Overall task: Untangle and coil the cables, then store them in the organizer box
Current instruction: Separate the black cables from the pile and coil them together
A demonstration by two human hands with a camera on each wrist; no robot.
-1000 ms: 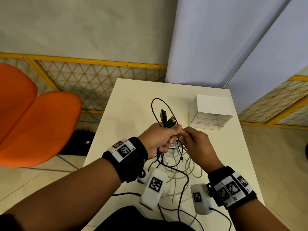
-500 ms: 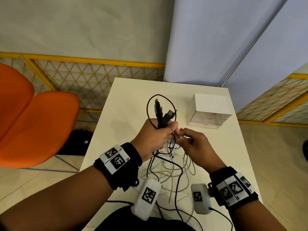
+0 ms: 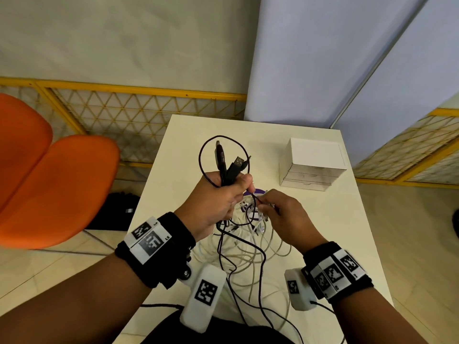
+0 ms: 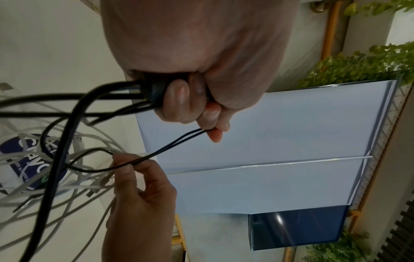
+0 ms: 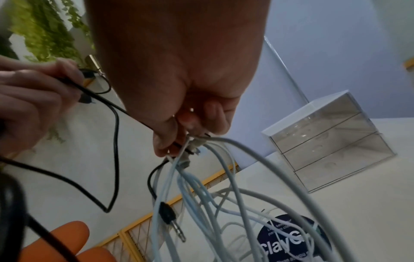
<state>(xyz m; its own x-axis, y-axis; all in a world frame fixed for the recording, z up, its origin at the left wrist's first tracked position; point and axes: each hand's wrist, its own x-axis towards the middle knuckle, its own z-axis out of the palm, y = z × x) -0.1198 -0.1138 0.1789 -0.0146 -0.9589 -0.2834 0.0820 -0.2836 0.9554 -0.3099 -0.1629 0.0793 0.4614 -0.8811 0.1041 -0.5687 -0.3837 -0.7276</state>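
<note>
Head view showed your left grip (image 3: 218, 197) had lifted the black cables (image 3: 224, 162) higher off the white surface (image 3: 352, 219), fist closed around them, while your right grip (image 3: 280, 214) pinched a thin strand.

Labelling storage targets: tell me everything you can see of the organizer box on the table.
The organizer box is a small cube-like drawer unit with an opaque white top and shell and three stacked clear drawers, plastic by the look. All three drawers look shut and empty; no cable is in them. It stands upright on the far right part of the white table, drawer fronts toward the person. Nothing touches it: both hands and the cable tangle are nearer the person, apart from it.
</note>
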